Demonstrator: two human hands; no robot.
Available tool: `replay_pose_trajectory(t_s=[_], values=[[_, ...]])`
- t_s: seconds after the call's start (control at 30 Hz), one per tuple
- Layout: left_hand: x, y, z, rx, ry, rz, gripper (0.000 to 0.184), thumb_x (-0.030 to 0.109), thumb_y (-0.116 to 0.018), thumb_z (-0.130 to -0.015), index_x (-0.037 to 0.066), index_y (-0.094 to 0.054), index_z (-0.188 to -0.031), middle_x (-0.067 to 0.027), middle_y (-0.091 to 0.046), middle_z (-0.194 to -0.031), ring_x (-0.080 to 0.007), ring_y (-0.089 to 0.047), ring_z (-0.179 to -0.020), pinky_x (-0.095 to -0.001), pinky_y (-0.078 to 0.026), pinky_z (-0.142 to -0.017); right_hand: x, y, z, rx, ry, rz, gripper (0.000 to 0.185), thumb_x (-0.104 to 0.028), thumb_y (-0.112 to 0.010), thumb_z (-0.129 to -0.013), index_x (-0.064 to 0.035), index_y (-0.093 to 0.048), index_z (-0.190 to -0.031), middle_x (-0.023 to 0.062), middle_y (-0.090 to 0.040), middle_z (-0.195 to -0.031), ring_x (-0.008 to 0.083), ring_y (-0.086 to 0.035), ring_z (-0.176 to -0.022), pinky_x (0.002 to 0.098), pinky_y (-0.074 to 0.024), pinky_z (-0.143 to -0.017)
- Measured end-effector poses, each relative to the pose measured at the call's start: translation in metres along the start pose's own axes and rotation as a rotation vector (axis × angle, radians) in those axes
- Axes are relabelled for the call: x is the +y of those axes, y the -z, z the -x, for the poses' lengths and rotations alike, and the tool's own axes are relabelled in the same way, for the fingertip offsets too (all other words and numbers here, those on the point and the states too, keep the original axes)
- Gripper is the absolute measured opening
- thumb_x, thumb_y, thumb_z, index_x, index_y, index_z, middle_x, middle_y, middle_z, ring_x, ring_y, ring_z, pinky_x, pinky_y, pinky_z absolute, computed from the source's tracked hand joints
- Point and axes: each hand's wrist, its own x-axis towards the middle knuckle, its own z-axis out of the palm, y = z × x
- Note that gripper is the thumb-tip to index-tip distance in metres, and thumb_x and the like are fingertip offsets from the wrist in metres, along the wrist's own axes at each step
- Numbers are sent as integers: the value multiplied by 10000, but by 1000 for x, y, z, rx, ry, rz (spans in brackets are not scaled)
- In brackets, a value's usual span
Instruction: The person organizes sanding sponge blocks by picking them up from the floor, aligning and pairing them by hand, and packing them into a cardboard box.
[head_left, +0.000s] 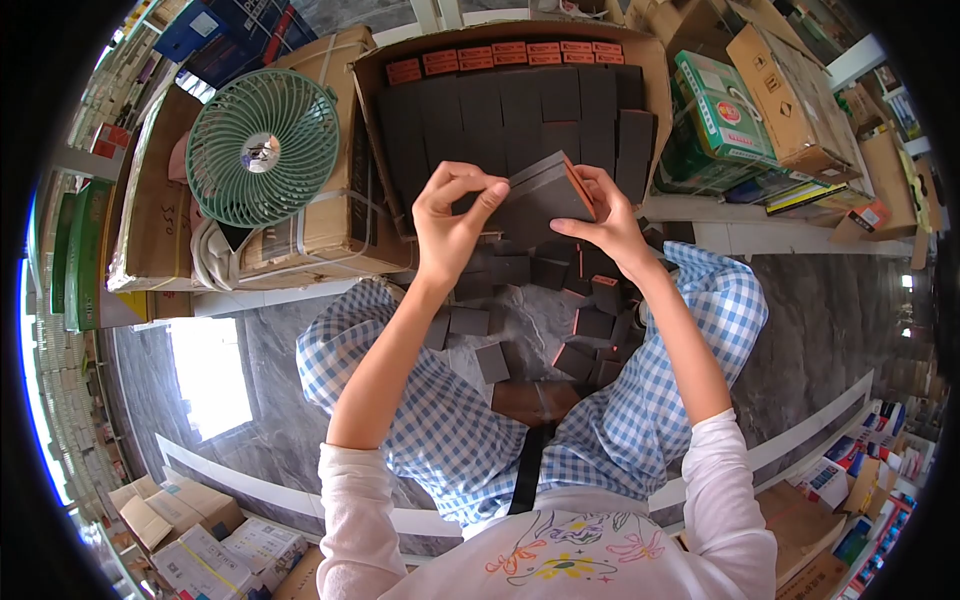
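Observation:
My right hand grips a dark flat box with an orange edge, thumb on its face and fingers behind its right side. My left hand is at the box's upper left, thumb and index finger pinched together at its edge; whether something thin is between them is too small to tell. Behind both hands stands a large open carton, filled with rows of similar dark boxes, some showing orange labelled ends. Below my hands, more dark boxes lie loose on the floor between my legs.
A green fan stands on a cardboard box at the left. To the right are a green box and a brown carton. Opened cartons lie at the lower left, on grey marble-look flooring.

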Motion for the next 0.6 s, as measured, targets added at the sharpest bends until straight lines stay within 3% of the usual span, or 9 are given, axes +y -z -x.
replay_pose_trajectory(t_s=[0.1,0.17,0.23,0.3,0.33,0.43,0.47,0.53,0.6], values=[[0,4,-4,23,4,104,52,24,-683,-861,-10,-656,-835,0,-561,-844,-86,-510,-823,-219,-412,-737,2,5,0,26,-10,12,679,-73,-814,-719,-39,-457,-1295,61,-589,-1116,155,-557,-1083,303,-436,-961],[4,8,-4,12,140,59,185,98,-637,-916,3,-582,-767,10,-511,-815,-73,-452,-782,-197,-378,-711,-2,6,0,43,-20,23,677,-78,-811,-724,-38,-454,-1298,64,-590,-1120,159,-559,-1085,304,-433,-963],[2,8,-2,5,51,-17,314,198,-575,-967,23,-489,-721,17,-432,-741,-70,-370,-701,-212,-328,-621,-11,7,1,80,-26,-7,669,-78,-796,-737,-37,-446,-1306,73,-591,-1129,167,-561,-1091,310,-435,-963],[4,11,3,-52,145,-221,333,168,-578,-948,-17,-445,-705,-52,-386,-643,-112,-356,-607,-291,-328,-542,-13,12,1,92,-51,-19,649,-67,-771,-758,-33,-437,-1314,80,-590,-1143,169,-559,-1097,316,-434,-968],[8,6,4,-56,89,-232,373,172,-572,-952,-19,-388,-690,-64,-298,-614,-135,-274,-571,-328,-263,-501,-13,15,0,118,-46,-34,646,-58,-761,-764,-28,-431,-1318,82,-590,-1150,172,-558,-1102,319,-434,-970],[1,6,8,-386,92,-157,242,112,-592,-918,-46,-545,-742,-104,-490,-626,-165,-478,-577,-305,-415,-549,-15,20,-3,161,-26,-64,641,-41,-735,-786,-15,-405,-1335,92,-582,-1174,186,-548,-1134,331,-431,-992],[0,6,10,-485,84,-177,79,31,-619,-846,-35,-635,-806,-129,-604,-687,-203,-600,-656,-327,-503,-631,-15,21,-3,198,-8,-120,648,-50,-758,-769,-11,-419,-1320,98,-590,-1168,181,-553,-1124,318,-427,-985],[-11,8,16,-596,-21,-236,44,5,-635,-814,-23,-656,-840,-124,-633,-733,-226,-619,-705,-330,-514,-653,-17,24,-4,241,8,-174,643,-52,-769,-764,-7,-430,-1309,104,-593,-1175,175,-540,-1144,308,-408,-1000],[-21,8,21,-780,-140,-333,155,-25,-679,-737,18,-714,-882,-125,-689,-837,-263,-645,-789,-352,-541,-698,-17,26,-4,254,1,-180,645,-52,-770,-762,-4,-430,-1308,104,-591,-1181,175,-540,-1143,311,-406,-1005]])
